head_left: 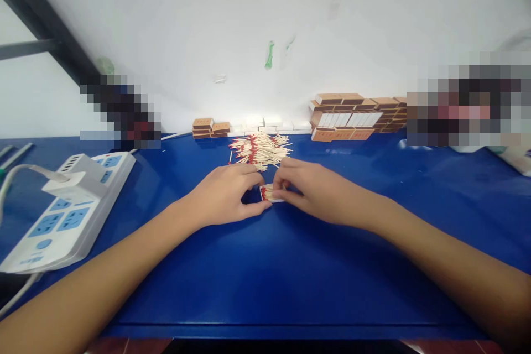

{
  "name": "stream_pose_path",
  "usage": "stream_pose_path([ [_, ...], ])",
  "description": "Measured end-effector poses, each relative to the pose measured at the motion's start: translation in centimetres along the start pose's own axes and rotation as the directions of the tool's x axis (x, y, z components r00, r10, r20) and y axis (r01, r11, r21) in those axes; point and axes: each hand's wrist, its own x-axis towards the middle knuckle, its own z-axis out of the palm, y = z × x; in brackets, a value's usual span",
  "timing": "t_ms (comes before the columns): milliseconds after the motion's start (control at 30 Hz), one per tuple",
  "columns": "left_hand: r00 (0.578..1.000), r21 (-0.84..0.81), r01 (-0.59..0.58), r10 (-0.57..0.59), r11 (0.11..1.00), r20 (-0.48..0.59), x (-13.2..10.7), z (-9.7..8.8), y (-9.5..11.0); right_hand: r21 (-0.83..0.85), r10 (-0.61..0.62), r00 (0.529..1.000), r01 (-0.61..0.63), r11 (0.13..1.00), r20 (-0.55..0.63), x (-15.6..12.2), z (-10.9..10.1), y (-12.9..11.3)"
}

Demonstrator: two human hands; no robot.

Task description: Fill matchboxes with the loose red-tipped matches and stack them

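My left hand (pixel 226 194) and my right hand (pixel 311 188) meet at the middle of the blue table (pixel 265 276). Both pinch a small open matchbox tray (pixel 269 192) that lies on the table and holds red-tipped matches. The left thumb and fingers curl round its left end, while the right fingers close on its right side. Just behind the hands lies a loose heap of matches (pixel 260 150).
Stacks of brown matchboxes (pixel 359 117) and a row of white trays (pixel 269 124) line the wall at the back. A smaller pile of boxes (pixel 211 128) sits left of them. A white power strip (pixel 68 211) with a plugged-in adapter lies at the left.
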Motion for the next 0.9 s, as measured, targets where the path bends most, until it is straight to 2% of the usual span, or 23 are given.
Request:
stream_pose_path([
  [67, 1.0, -0.002, -0.004, 0.004, 1.0, -0.004, 0.0, 0.1, 0.0, -0.004, -0.005, 1.0, 0.005, 1.0, -0.027, 0.2, 0.1, 0.0],
  [133, 1.0, -0.005, -0.004, 0.004, 1.0, -0.005, 0.0, 0.1, 0.0, -0.021, 0.019, 0.987, -0.023, 1.0, -0.162, 0.6, 0.1, 0.6],
  [200, 1.0, -0.009, 0.004, -0.004, 1.0, -0.001, 0.0, 0.0, 0.0, -0.051, 0.088, 0.952, -0.108, 0.993, -0.295, 1.2, 0.3, 1.7],
  [267, 1.0, -0.008, 0.012, -0.012, 1.0, 0.006, 0.0, 0.0, 0.0, -0.081, 0.162, 0.929, -0.199, 0.977, -0.332, 1.8, 0.7, 2.8],
  [400, 1.0, -0.005, 0.009, -0.009, 1.0, 0.011, 0.1, -0.2, 0.0, -0.112, 0.212, 0.953, -0.24, 0.964, -0.217, 2.5, 1.3, 4.0],
  [500, 1.0, 0.004, 0.015, -0.015, 1.0, 0.006, 0.1, -0.2, 0.1, -0.162, 0.227, 0.966, -0.246, 0.956, -0.128, 2.0, 0.6, 4.1],
  [600, 1.0, 0.02, 0.018, -0.018, 1.0, -0.01, 0.0, -0.2, 0.1, -0.195, 0.216, 0.963, -0.246, 0.949, -0.162, 1.0, -0.8, 3.9],
  [667, 1.0, 0.024, 0.014, -0.014, 1.0, -0.019, 0.0, -0.1, 0.1, -0.15, 0.173, 0.969, -0.201, 0.968, -0.179, 0.5, -1.2, 3.2],
  [833, 1.0, 0.032, 0.013, -0.012, 0.999, -0.029, 0.1, 0.0, 0.0, 0.034, 0.057, 0.997, -0.055, 0.998, -0.05, 0.5, 0.2, 0.8],
  [900, 1.0, 0.042, 0.014, -0.013, 0.999, -0.027, 0.1, 0.0, 0.0, 0.084, 0.05, 0.994, -0.042, 0.996, -0.096, 0.9, 1.0, 0.7],
])
